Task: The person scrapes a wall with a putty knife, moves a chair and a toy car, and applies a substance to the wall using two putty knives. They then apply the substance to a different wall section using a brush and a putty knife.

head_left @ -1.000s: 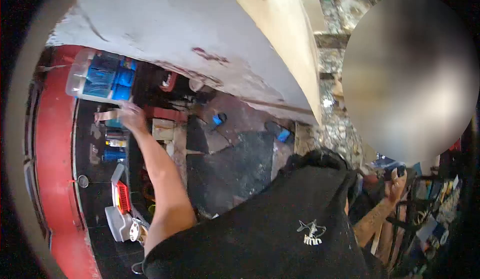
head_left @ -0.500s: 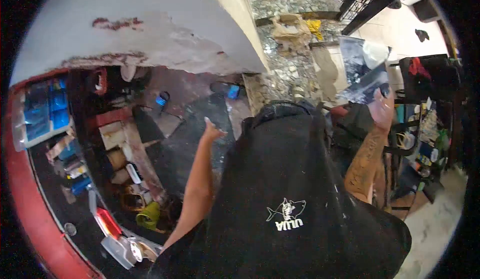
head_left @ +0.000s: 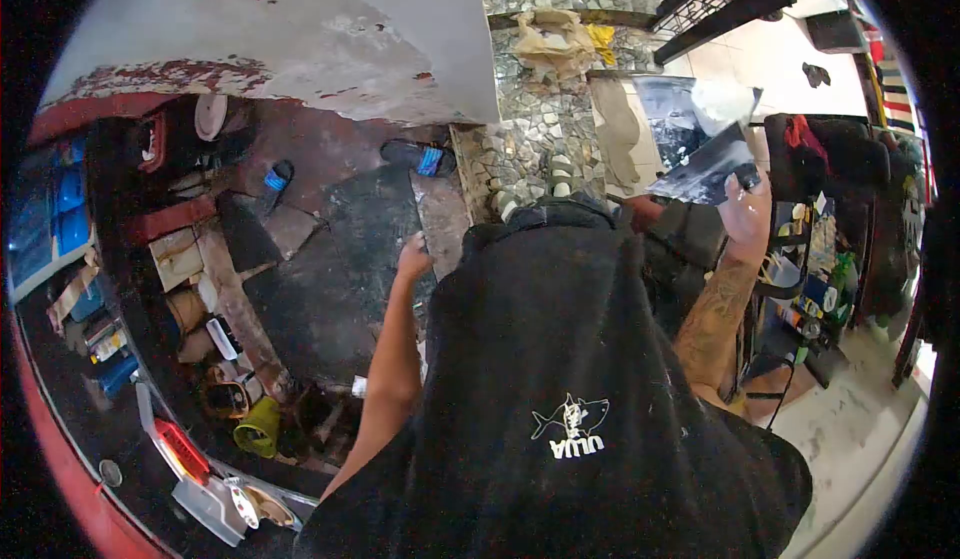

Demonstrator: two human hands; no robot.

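Observation:
My left hand [head_left: 413,257] is beside the left edge of my black shirt, over the dark floor sheet [head_left: 345,279]. Its fingers look curled in, and nothing shows in them. At the right, my right hand [head_left: 748,214] is closed on a small black object [head_left: 743,177], which lies against a dark, glossy flat piece [head_left: 705,169] with whitish smears. How the two are joined cannot be made out. Behind them lies another grey-and-white smeared sheet [head_left: 668,109], next to a pale rounded thing [head_left: 722,106].
Blue-strapped sandals [head_left: 276,181] lie on the floor. Shelves with a yellow-green cup [head_left: 258,427] stand left. A crumpled tan bag [head_left: 553,44] lies on stone paving. Bottles and tools crowd a rack [head_left: 815,269] at right; a peeling wall [head_left: 330,29] juts in above.
The view has shifted, with the shelves now farther left. My left hand's fingers have gone from spread to curled. My right hand still holds the black object by the flat piece.

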